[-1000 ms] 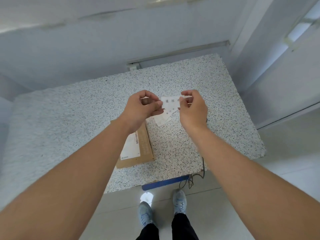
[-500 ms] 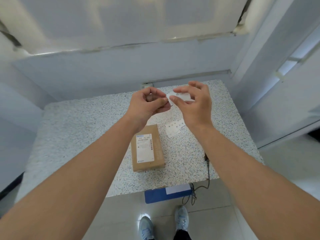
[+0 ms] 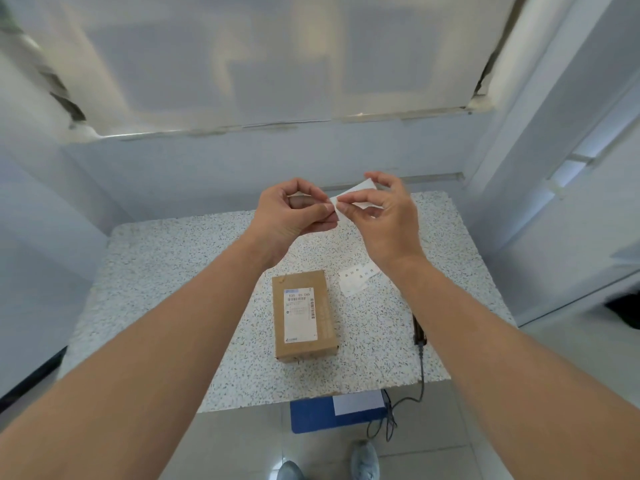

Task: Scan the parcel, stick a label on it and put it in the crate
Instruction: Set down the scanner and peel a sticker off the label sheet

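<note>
Holding a small white label (image 3: 349, 199) above the tabletop (image 3: 173, 271), the left hand (image 3: 294, 216) and right hand (image 3: 384, 213) each close a fingertip grip on it, apparently peeling it. The parcel (image 3: 303, 315) lies flat below. The label could curl and stick to itself if pulled unevenly.

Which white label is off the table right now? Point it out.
The small label strip pinched between the left hand and right hand. The spare labels lie flat on the speckled table, and the shipping label is stuck to the cardboard parcel.
</note>
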The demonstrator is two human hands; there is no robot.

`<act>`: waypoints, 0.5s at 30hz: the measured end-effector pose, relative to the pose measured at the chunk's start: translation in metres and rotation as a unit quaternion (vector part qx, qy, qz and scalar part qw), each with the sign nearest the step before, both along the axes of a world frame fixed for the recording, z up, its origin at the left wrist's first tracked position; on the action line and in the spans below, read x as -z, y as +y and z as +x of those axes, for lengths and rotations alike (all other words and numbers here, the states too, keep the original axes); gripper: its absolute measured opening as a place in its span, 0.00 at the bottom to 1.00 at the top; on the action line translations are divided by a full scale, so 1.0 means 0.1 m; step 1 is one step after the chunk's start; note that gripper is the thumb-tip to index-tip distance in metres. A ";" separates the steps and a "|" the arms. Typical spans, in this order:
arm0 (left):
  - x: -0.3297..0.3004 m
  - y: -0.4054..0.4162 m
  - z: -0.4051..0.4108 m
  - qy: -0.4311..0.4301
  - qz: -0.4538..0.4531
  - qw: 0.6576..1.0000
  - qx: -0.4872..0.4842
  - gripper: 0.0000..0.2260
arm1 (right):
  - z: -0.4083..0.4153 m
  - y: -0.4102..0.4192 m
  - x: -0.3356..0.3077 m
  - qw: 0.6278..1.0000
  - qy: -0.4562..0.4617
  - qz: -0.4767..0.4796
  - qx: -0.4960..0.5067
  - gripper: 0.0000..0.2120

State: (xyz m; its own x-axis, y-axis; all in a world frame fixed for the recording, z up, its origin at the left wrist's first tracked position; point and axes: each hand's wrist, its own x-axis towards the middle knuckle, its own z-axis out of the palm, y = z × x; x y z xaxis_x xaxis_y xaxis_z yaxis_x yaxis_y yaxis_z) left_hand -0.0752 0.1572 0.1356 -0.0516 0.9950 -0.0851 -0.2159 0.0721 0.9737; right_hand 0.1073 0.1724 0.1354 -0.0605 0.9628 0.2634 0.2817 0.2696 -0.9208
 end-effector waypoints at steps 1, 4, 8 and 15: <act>-0.02 0.00 0.00 0.002 0.001 1.000 0.001 0.08 | 0.00 -0.01 -0.02 1.000 -0.003 -0.002 -0.003 0.07; -0.09 -0.02 -0.01 0.012 0.008 1.000 0.003 0.09 | 0.02 -0.04 -0.08 0.999 -0.030 -0.002 -0.011 0.07; -0.16 -0.04 -0.02 0.051 0.028 0.998 0.001 0.08 | 0.05 -0.06 -0.14 0.998 -0.065 0.003 -0.021 0.09; -0.24 -0.04 -0.03 0.094 0.045 0.995 -0.001 0.09 | 0.06 -0.11 -0.24 0.993 -0.108 0.029 -0.035 0.13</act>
State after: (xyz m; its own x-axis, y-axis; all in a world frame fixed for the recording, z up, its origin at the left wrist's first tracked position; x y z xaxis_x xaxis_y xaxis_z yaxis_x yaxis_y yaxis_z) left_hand -0.0783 0.1532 0.1597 -0.0594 0.9981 0.0146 -0.0298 -0.0164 0.9994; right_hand 0.1136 0.1609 0.1594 -0.1883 0.9380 0.2911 0.4501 0.3458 -0.8233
